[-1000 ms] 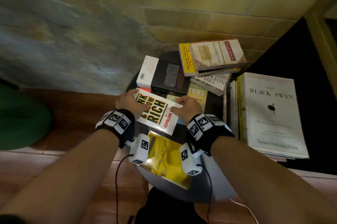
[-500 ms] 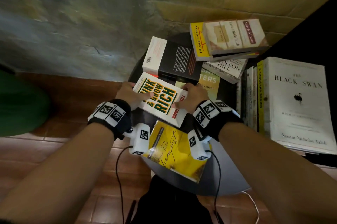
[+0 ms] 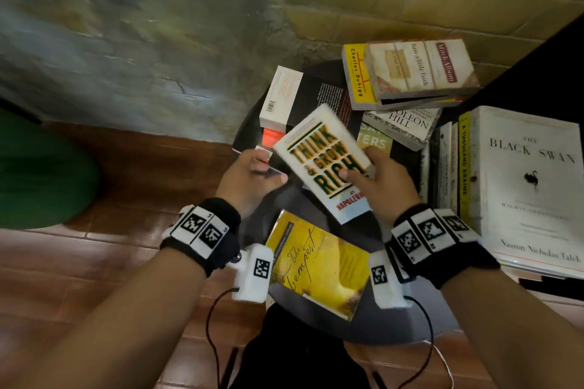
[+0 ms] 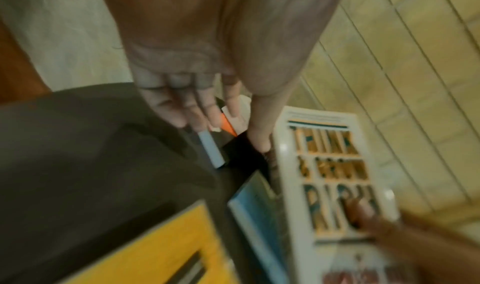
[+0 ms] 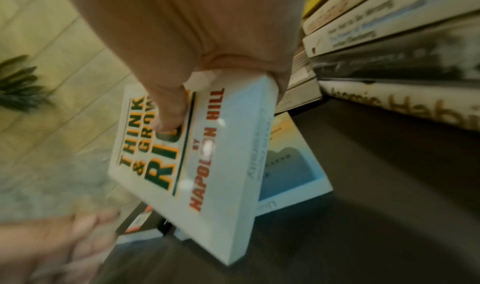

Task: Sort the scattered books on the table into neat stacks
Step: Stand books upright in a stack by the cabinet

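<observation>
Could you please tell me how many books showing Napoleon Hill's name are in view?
2: Think & Grow Rich, held in the right hand, and a grey book under the yellow Duhigg book at the back. Others may be hidden.

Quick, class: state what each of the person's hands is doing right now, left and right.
Left hand: open, fingers straight, holding nothing.
Right hand: grips the Think & Grow Rich book, thumb on its cover, lifted off the table.
</observation>
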`<state>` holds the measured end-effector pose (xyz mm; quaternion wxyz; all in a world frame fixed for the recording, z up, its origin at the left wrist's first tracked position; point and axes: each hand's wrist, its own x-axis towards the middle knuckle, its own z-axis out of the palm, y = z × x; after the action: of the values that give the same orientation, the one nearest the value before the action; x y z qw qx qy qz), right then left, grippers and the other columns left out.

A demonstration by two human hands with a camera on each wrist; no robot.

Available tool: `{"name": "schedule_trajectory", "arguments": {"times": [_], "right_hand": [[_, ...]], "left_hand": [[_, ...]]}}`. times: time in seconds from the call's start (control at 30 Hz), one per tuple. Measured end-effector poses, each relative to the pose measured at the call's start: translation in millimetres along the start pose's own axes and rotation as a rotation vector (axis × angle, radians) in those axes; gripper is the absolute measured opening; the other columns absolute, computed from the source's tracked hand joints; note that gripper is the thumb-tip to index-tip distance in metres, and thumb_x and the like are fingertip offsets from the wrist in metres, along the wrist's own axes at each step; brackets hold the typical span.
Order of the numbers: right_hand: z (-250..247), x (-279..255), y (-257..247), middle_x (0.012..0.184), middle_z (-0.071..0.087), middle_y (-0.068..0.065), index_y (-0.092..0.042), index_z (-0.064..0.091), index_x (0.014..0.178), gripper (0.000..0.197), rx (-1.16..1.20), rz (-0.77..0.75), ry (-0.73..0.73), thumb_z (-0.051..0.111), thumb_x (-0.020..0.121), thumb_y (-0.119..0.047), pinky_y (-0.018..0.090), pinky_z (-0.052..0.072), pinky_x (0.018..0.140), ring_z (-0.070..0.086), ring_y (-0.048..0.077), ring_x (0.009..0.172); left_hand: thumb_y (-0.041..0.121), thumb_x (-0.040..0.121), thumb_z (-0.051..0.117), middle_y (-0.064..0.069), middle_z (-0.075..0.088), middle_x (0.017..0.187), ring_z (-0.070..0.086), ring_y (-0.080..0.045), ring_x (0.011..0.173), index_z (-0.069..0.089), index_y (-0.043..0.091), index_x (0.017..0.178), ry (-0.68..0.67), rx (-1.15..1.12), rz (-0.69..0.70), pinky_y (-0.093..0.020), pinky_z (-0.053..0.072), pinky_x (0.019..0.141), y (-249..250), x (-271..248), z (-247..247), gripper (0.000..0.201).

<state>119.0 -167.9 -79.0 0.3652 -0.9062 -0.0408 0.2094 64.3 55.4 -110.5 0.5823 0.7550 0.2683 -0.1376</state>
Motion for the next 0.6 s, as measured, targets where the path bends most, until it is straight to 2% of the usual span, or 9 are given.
{"name": "schedule_trajectory", "arguments": {"times": [0.03,0.1,0.17,0.23,0.33,0.43,0.53,0.6], "right_hand": [[-3,-2,4,0.095,0.068,0.005,-0.012,0.056,0.106,0.030,0.042,0.022,0.048,0.066,0.088,-0.034,0.041,0.054,0.074,0.066,0.026,0.085],[-9,-5,12,0.095,0.068,0.003,-0.011,0.055,0.107,0.031,0.124,0.057,0.115,0.065,0.088,-0.033,0.043,0.055,0.077,0.066,0.026,0.086],[-13,-8,16,0.093,0.065,0.001,-0.009,0.055,0.109,0.031,0.171,0.066,0.145,0.065,0.089,-0.031,0.037,0.053,0.074,0.064,0.022,0.083],[-14,-11,20,0.090,0.063,-0.001,-0.012,0.055,0.107,0.026,0.215,0.071,0.157,0.064,0.090,-0.029,0.029,0.049,0.066,0.061,0.016,0.077],[-14,-16,24,0.081,0.060,-0.011,-0.018,0.051,0.101,0.018,0.241,0.077,0.158,0.064,0.091,-0.027,0.015,0.042,0.056,0.057,0.002,0.070],[-13,-20,27,0.079,0.056,-0.017,-0.018,0.051,0.100,0.018,0.246,0.081,0.155,0.064,0.091,-0.027,0.007,0.038,0.049,0.053,-0.005,0.069],[-13,-24,30,0.078,0.056,-0.017,-0.018,0.051,0.100,0.018,0.244,0.080,0.147,0.064,0.090,-0.028,0.009,0.036,0.049,0.052,-0.006,0.068],[-13,-25,32,0.078,0.056,-0.017,-0.019,0.051,0.099,0.018,0.243,0.076,0.146,0.064,0.090,-0.028,0.010,0.036,0.051,0.053,-0.006,0.068]], "left_hand": [[0.022,0.075,0.081,0.004,0.058,0.094,0.061,-0.017,0.094,0.053,0.021,0.108,-0.007,0.118,-0.038,-0.033,0.047,0.095,-7,-2,2,0.044],[0.041,0.068,0.083,0.002,0.056,0.107,0.058,-0.019,0.105,0.054,0.026,0.118,-0.117,0.342,-0.080,-0.034,0.045,0.097,-16,-10,5,0.059],[0.054,0.063,0.082,0.000,0.050,0.124,0.050,-0.023,0.119,0.049,0.032,0.131,-0.240,0.583,-0.050,-0.035,0.042,0.101,-20,-18,12,0.078],[0.058,0.059,0.082,-0.001,0.040,0.132,0.037,-0.027,0.129,0.043,0.039,0.136,-0.310,0.775,0.005,-0.039,0.037,0.104,-20,-23,19,0.088],[0.059,0.057,0.081,0.003,0.036,0.122,0.032,-0.024,0.124,0.051,0.043,0.122,-0.328,0.951,0.080,-0.040,0.038,0.100,-17,-27,27,0.074],[0.056,0.058,0.082,0.004,0.039,0.118,0.034,-0.022,0.119,0.056,0.036,0.112,-0.356,1.008,0.086,-0.040,0.039,0.097,-12,-26,30,0.063],[0.046,0.061,0.085,0.005,0.047,0.108,0.045,-0.021,0.108,0.052,0.028,0.100,-0.385,0.977,0.117,-0.036,0.042,0.088,-8,-22,33,0.054],[0.036,0.065,0.086,0.006,0.053,0.094,0.054,-0.020,0.093,0.046,0.025,0.098,-0.399,0.882,0.098,-0.031,0.043,0.077,-6,-21,33,0.053]]}}
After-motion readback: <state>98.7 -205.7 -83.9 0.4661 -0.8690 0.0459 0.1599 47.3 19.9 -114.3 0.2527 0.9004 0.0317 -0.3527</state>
